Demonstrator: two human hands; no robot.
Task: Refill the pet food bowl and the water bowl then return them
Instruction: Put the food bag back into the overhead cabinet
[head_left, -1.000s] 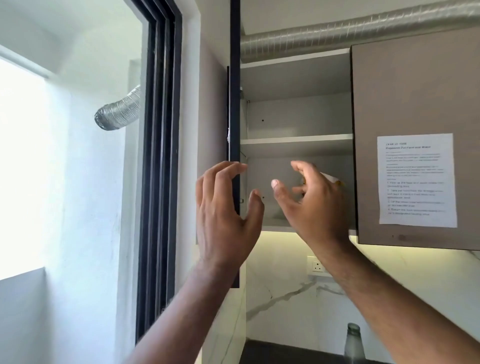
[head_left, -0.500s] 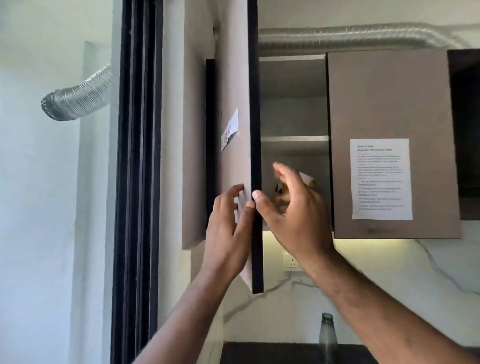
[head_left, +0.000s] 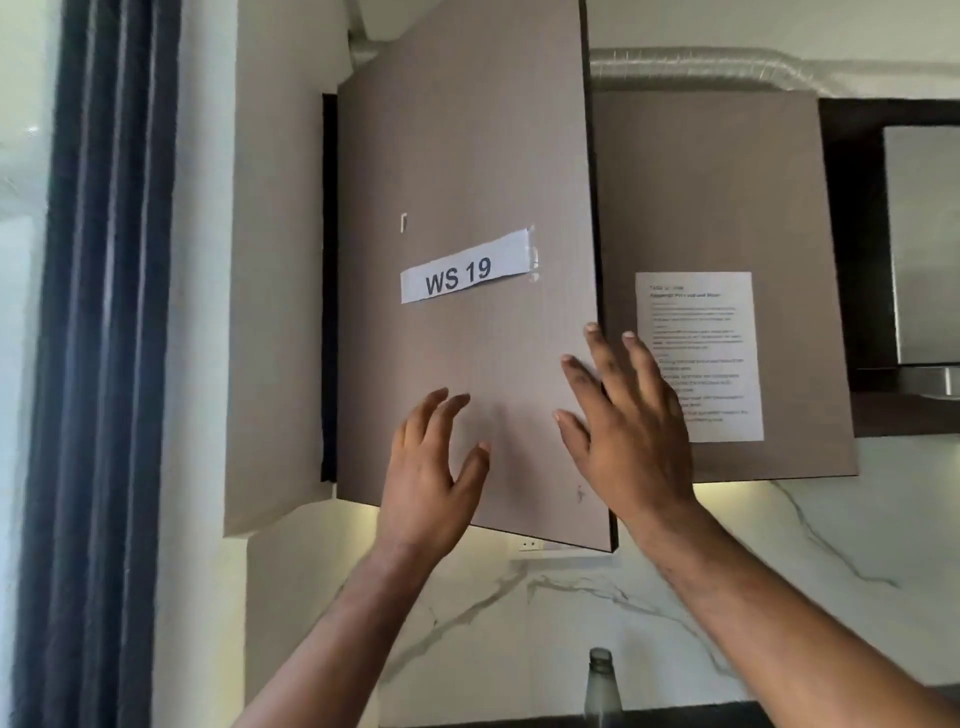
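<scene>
I face a wall cupboard. Its left door (head_left: 467, 182), brown with a white "WS 19" label (head_left: 465, 275), stands a little ajar, its right edge out from the cabinet. My left hand (head_left: 431, 478) lies flat on the door's lower part with fingers spread. My right hand (head_left: 623, 431) is open too, palm at the door's right edge, fingers reaching over it. Neither hand holds anything. No pet bowl, food or water bowl is in view. The cupboard's inside is hidden behind the door.
The right cupboard door (head_left: 727, 208) is shut and carries a printed paper sheet (head_left: 698, 312). A glass bottle (head_left: 602, 686) stands on the dark counter below. A dark window frame (head_left: 98, 364) runs down the left. A silver duct (head_left: 727, 67) passes above.
The left door has swung from wide open to nearly shut. My right hand came out of the cupboard and both hands now lie on the door's front.
</scene>
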